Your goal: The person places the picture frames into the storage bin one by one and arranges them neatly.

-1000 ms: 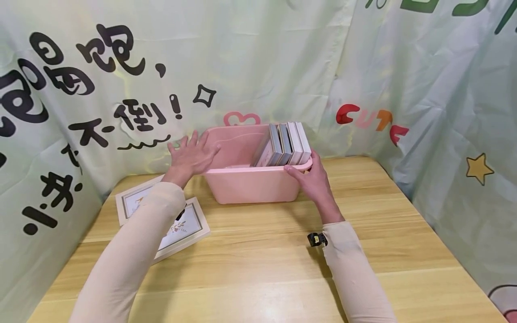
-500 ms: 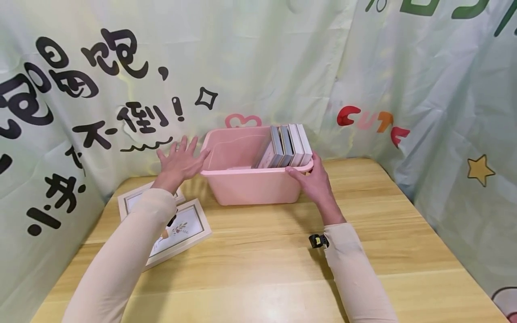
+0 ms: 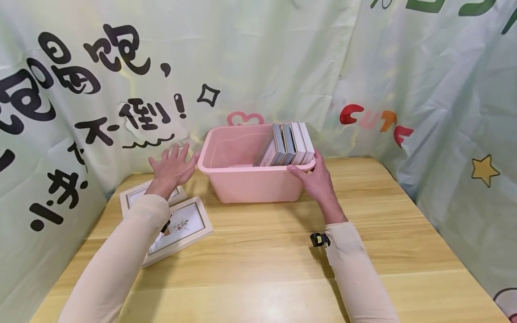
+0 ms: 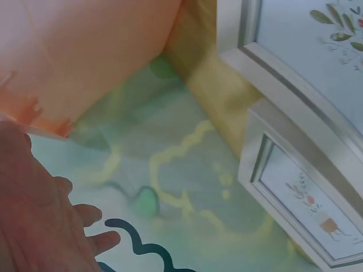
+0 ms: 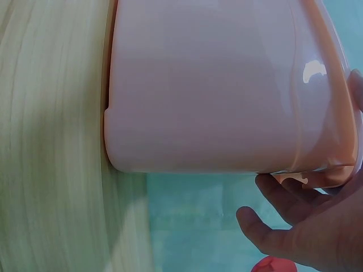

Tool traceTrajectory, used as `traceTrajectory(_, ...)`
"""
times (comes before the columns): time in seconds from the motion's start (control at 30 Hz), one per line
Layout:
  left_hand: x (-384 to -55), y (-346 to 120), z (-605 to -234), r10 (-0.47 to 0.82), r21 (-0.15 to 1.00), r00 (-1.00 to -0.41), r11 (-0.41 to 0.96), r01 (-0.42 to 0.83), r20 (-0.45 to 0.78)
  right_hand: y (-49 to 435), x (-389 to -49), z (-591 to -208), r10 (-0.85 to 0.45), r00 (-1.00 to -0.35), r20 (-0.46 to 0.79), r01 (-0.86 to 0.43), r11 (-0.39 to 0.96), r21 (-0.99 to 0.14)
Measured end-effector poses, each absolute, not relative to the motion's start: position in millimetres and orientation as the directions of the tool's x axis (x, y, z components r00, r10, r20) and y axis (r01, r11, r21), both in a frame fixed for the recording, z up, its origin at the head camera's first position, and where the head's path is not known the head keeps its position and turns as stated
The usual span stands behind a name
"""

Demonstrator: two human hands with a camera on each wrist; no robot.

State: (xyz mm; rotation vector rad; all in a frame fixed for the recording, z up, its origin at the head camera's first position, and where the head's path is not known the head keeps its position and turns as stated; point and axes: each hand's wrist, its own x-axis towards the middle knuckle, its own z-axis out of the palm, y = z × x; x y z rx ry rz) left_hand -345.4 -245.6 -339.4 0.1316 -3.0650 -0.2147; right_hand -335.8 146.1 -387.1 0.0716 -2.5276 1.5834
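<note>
A pink plastic bin [image 3: 254,185] stands at the back of the table, with several picture frames [image 3: 287,146] upright side by side at its right end. My right hand [image 3: 318,180] holds the bin's right corner, thumb on the near rim; in the right wrist view its fingers [image 5: 275,195] reach under the lip. Just left of the bin, my left hand [image 3: 171,171] is raised with its fingers spread and holds nothing. Below that hand lie two white picture frames, one nearer [image 3: 203,224] with a printed plant and one behind [image 3: 124,204], both partly covered by my left arm.
A wooden table [image 3: 274,269] carries everything. Pale green printed cloth [image 3: 274,58] hangs close behind the bin and along both sides. Wrist cameras are strapped on, the right one [image 3: 319,239] showing by the sleeve.
My left hand has moved left, off the bin's left rim and out over the flat picture frames, fingers still spread. My right hand stays on the bin's right corner.
</note>
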Motion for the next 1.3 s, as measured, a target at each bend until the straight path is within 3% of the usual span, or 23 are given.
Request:
traceTrajectory(0.7, -331, -246, -380, -0.117, 0.149, -0.993, 0.981, -0.12, -0.025, 146, -337, -387, 0.044, -0.985, 0.166, -0.13, 0.439, -0.889)
traceTrajectory(1.3, -301, -231, -411, -0.061, 0.136, -0.994, 0.988, -0.072, -0.09, 146, -336, -386, 0.041, -0.987, 0.154, -0.12, 0.443, -0.889)
